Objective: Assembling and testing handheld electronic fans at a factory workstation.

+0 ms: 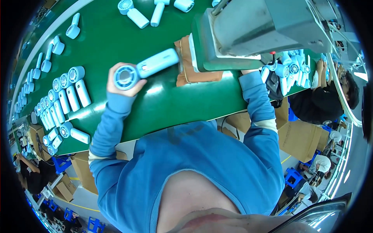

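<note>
My left hand is closed around the round head of a light-blue handheld fan. The fan's grille faces up and its handle points right, with the end by a brown folded pad. Only a sliver of my right hand shows beneath the edge of a large grey machine; its fingers are hidden there. The machine stands over the right part of the green table, beside the brown pad.
Rows of light-blue fans lie along the left side, with more fans at the far edge. A pile of fans lies right of the machine, near a co-worker. Cardboard boxes stand below the table.
</note>
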{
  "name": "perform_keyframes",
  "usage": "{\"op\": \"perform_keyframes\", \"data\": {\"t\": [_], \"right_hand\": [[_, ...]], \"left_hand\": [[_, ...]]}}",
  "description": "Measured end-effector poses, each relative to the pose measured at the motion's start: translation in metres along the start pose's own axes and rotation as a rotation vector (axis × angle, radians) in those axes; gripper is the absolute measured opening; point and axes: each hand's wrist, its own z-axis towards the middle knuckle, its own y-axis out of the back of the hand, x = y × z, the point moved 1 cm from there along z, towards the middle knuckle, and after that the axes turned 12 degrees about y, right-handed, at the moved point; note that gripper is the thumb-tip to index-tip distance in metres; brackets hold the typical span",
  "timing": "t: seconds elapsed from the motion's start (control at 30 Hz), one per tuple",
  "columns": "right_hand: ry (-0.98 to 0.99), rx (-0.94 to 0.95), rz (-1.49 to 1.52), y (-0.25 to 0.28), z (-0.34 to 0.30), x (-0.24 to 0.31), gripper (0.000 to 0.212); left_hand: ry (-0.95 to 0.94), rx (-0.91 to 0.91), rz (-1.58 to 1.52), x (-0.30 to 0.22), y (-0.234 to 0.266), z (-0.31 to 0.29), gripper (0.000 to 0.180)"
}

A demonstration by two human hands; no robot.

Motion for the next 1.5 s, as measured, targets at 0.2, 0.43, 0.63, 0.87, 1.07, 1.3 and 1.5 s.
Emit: {"op": "perform_keyframes", "data": {"t": [0.2,0.43,0.63,0.87,1.07,1.3,1.5], "right_hand": [[-0.736,-0.745,0.737,-0.033,0.023,0.045,0.088],[-0.437,-1.014,1.264,0.006,0.012,0.026,0.086],[-0.113,-0.239,0.67,0.094,-0.04,-0.063,0.074],[-0.27,-0.743,1.598,0.09,-0.039,-0.059,0.069],[0.595,-0.312,1.036,0.123,-0.048,-0.074,0.067],[-0.269,0.208,0.892,0.05,-0.044,-0.057,0.066],[0.04,-0.007,1.135,0.067,-0.026,-0.102,0.053]], "left_hand": [[-0.072,0.114,0.013,0.008,-0.052,0.001,0.069],[-0.098,0.241,-0.045,0.016,-0.075,0.026,0.067],[-0.205,0.625,-0.202,0.011,-0.075,0.05,0.065],[-0.052,-0.193,0.04,0.038,0.022,0.154,0.063],[-0.058,-0.615,0.819,0.08,0.089,0.249,0.071],[-0.415,0.284,1.359,0.187,0.125,0.317,0.075],[-0.017,0.017,0.906,0.016,0.126,0.2,0.066]]}}
